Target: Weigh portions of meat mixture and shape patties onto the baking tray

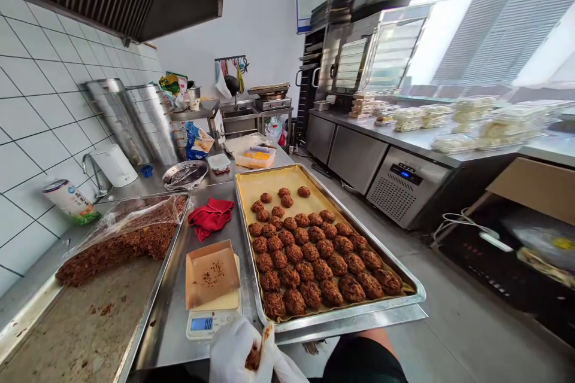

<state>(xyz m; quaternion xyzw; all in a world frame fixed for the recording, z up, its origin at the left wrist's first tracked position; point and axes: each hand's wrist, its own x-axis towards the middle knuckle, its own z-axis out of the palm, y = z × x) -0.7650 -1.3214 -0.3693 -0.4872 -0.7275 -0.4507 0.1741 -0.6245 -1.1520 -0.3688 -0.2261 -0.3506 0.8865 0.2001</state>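
Observation:
Both my hands wear white gloves at the bottom edge, pressed together around a brown lump of mixture (253,359). My left hand (233,350) cups it from the left and my right hand (283,365) closes on it from the right. Just above them sits a small digital scale (211,318) with a brown paper sheet (211,272) on top holding crumbs. To the right lies a large steel baking tray (341,317) lined with paper, filled with several rows of brown balls (309,251). To the left, a tray (85,329) holds brown mixture (126,239) under plastic film.
A red cloth (211,217) lies on the steel counter behind the scale. A steel bowl (185,175), a white kettle (114,164) and a plastic box (257,157) stand farther back. Across the aisle, a steel counter (422,142) carries several stacked clear containers. An oven (359,60) stands behind.

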